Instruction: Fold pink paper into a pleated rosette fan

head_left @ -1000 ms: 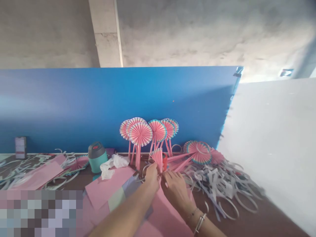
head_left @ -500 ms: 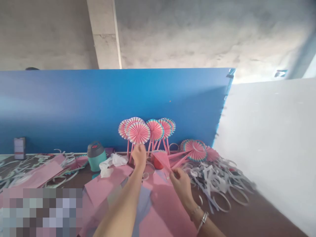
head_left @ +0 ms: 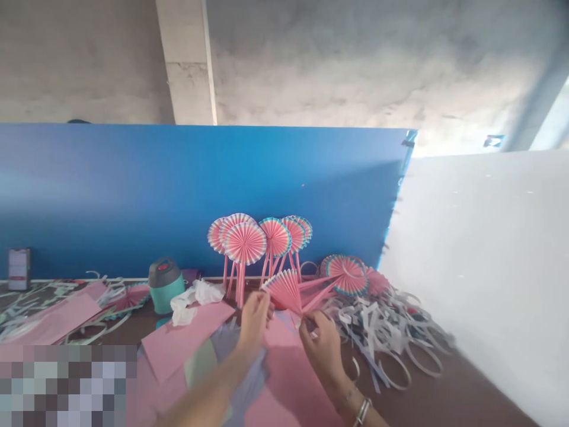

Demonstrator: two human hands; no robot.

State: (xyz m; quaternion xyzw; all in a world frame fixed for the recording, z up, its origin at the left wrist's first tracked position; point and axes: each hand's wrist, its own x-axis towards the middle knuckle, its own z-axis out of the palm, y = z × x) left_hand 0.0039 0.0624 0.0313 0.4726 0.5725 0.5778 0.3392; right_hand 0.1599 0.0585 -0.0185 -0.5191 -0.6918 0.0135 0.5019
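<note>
Pleated pink fan [head_left: 284, 290] located between the hands, part-spread. Right hand [head_left: 320, 341]: thumb and fingers pinched on the fan's base. Left hand [head_left: 255, 319]: fingers curled at the fan's left edge; cannot tell whether gripping. Phone [head_left: 18, 270], far left of both hands: screen content illegible. Sign [head_left: 493, 141], above and right: arrow-like white mark, otherwise too small to read.

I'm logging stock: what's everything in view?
Ceiling: one, grey, above
Partition: one, blue, back
Panel: one, white, right
Phone: one, grey, left
Flask: one, teal-grey, left
Crumpled material: some, white, beside flask
Paper strips: many, whitish, both sides
Paper sheets: several, mostly pink, front
Upright paper fans: six, pink, rear
Lying fans: several, pink, sides
Part-open fan: one, pink, centre
Table: one, brown, below
Bracelet: one, silver, right wrist
Left hand: one, bare, centre
Right hand: one, bare, centre
</note>
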